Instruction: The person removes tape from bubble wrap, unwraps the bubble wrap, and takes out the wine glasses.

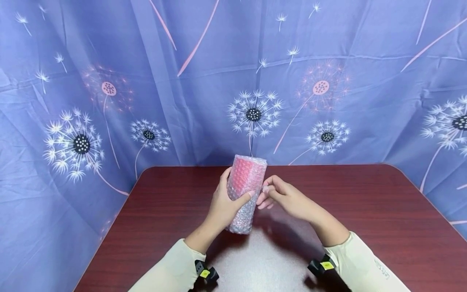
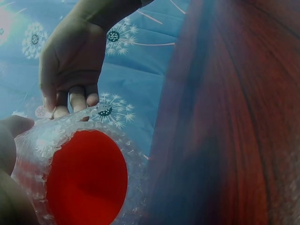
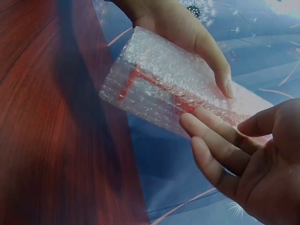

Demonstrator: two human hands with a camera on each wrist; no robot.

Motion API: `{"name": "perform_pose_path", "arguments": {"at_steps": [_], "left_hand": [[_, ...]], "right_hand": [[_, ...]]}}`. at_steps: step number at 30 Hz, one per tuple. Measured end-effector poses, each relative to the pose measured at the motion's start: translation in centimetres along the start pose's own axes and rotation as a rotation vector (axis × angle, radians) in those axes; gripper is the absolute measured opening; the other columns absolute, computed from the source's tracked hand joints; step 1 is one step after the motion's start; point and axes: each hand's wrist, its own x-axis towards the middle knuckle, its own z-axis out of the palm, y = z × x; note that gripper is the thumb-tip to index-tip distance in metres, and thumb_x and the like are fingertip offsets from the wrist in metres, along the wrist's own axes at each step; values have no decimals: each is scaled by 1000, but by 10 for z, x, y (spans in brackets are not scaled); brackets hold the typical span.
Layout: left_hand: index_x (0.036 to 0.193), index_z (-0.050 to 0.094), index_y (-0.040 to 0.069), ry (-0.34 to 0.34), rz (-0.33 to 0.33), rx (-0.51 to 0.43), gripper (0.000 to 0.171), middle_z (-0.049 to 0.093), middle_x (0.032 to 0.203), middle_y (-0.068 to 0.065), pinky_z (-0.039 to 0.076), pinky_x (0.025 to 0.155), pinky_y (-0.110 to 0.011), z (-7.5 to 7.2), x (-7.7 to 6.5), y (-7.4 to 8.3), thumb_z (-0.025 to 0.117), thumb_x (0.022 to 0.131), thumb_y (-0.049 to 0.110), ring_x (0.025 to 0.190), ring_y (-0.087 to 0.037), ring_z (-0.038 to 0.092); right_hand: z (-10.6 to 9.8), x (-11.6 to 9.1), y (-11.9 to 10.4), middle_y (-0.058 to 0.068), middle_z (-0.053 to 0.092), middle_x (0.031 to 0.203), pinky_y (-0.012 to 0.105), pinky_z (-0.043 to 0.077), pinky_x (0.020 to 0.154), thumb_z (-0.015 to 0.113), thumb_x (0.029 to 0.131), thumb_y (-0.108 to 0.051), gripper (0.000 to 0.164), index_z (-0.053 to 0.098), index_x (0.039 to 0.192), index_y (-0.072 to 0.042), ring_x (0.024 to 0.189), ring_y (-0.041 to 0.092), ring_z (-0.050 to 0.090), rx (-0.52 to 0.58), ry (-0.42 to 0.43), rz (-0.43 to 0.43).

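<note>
A red object in bubble wrap [image 1: 247, 194] stands tilted over the table in the head view, a roughly cylindrical bundle. My left hand [image 1: 224, 207] grips it from the left, thumb across the front. A smooth red round end [image 2: 88, 178] shows through the wrap's opening in the left wrist view. On the other side, my right hand [image 1: 288, 198] pinches the edge of the bubble wrap between thumb and forefinger. Its other fingers [image 3: 213, 140] lie along the wrapping in the right wrist view. Red edges show through the clear bubbles there; the object's exact kind is hidden.
Beneath the hands is a dark red wood-grain table [image 1: 164, 227], with a bright glare at its near middle. A blue cloth [image 1: 204, 101] with dandelion prints hangs behind and beside it. Black wrist cameras [image 1: 207, 272] sit at both sleeves.
</note>
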Motion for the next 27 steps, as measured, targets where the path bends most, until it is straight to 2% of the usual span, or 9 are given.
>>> {"name": "perform_pose_path", "arguments": {"at_steps": [2,7,9,16,22,27], "left_hand": [[155,29,35,5,-6,2,94,55,144,-2,52,97,-46,0,0,0,83,79,46,118,-23,61],[156,29,33,9,-20,-9,94,55,143,-3,53,95,-45,-1,0,-1,83,79,47,115,-23,62],[156,30,34,9,-20,-16,94,56,143,-3,54,94,-45,-1,0,-1,83,79,47,115,-23,62],[154,30,38,0,-19,-20,91,57,142,-2,55,92,-43,-1,0,0,83,79,48,113,-23,63],[153,32,38,-13,-8,-27,90,57,141,-1,55,91,-42,0,-1,2,83,80,48,112,-22,63],[153,32,37,-18,-9,-14,91,56,142,-1,55,91,-42,0,-1,2,83,79,47,112,-22,63]], "right_hand": [[0,0,0,27,71,100,40,61,77,37,110,-13,22,43,118,6,90,41,73,-17,7,2],[0,0,1,17,65,75,41,61,66,44,108,-13,15,50,113,0,67,28,70,-83,67,-9],[0,0,1,14,63,70,43,61,65,45,107,-11,13,52,111,-1,63,25,68,-90,85,-16],[0,1,1,17,66,75,49,61,73,43,106,-4,12,51,110,4,70,25,71,-50,64,-45],[-1,1,1,13,67,73,37,61,72,55,104,-14,14,52,106,0,69,23,69,-83,54,-43],[0,2,2,10,67,71,34,60,71,54,105,-13,11,54,102,-2,68,22,69,-117,54,-43]]}}
